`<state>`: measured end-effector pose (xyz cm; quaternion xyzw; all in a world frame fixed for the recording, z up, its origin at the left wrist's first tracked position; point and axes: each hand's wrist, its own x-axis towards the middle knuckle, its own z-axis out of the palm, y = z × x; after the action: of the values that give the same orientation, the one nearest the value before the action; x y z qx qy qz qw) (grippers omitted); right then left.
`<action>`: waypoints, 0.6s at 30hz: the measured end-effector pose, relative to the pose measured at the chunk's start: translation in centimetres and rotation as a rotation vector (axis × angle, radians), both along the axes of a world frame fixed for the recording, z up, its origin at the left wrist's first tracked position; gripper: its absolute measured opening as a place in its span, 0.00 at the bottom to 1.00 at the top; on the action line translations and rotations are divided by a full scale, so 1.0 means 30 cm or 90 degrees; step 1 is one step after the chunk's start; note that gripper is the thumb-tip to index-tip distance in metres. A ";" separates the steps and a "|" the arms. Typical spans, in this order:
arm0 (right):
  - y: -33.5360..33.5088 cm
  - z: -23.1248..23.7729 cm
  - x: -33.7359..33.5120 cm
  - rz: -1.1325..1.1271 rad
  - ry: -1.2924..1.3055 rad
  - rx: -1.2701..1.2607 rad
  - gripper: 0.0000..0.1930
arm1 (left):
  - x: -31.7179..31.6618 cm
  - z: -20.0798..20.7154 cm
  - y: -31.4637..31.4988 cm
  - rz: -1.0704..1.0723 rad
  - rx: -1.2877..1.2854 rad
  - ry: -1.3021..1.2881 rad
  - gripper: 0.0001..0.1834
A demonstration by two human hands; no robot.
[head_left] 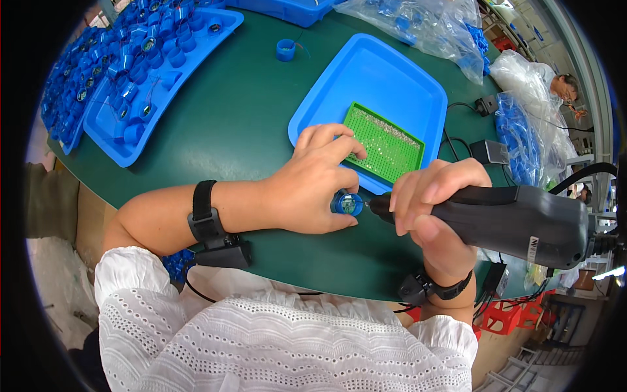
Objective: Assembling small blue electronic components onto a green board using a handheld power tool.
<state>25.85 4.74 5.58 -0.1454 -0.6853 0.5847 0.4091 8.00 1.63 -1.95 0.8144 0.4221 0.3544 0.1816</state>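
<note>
Here, left hand (310, 179) pinches blue cup (347, 204) just outside tray's edge (324, 85), right hand (424, 202) grips black tool (513, 225).

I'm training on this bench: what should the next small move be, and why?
Probably align the electric screwdriver with the round blue housing and press in gently: the left hand steadies the housing, and the right hand holds the screwdriver with its tip close to the open face.

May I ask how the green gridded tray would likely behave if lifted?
The green gridded tray is probably stiff, its edges being straight. It seems light, being shallow and thin-walled. The small silvery pieces on it might spill if tilted.
</note>
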 end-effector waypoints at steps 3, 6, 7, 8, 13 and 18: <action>0.000 -0.012 0.000 -0.003 -0.033 0.032 0.14 | 0.000 -0.005 -0.003 0.008 0.001 0.000 0.14; -0.005 -0.016 0.000 -0.013 -0.040 0.043 0.14 | 0.004 -0.004 -0.003 0.006 0.001 -0.002 0.14; 0.005 -0.020 0.003 -0.012 -0.041 0.043 0.14 | 0.003 -0.003 -0.002 0.008 0.000 -0.003 0.14; 0.022 -0.023 0.011 0.030 -0.029 0.069 0.13 | 0.002 0.000 -0.001 0.008 0.000 0.000 0.14; 0.034 -0.039 0.009 0.073 -0.015 0.113 0.15 | 0.001 -0.002 -0.002 0.006 0.000 0.002 0.14; 0.036 -0.042 0.010 0.082 -0.025 0.126 0.15 | 0.001 -0.003 -0.005 0.006 0.000 -0.004 0.14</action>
<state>26.15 5.83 4.33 -0.0715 -0.7555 0.5361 0.3698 8.04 1.47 -2.03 0.8111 0.4255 0.3579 0.1816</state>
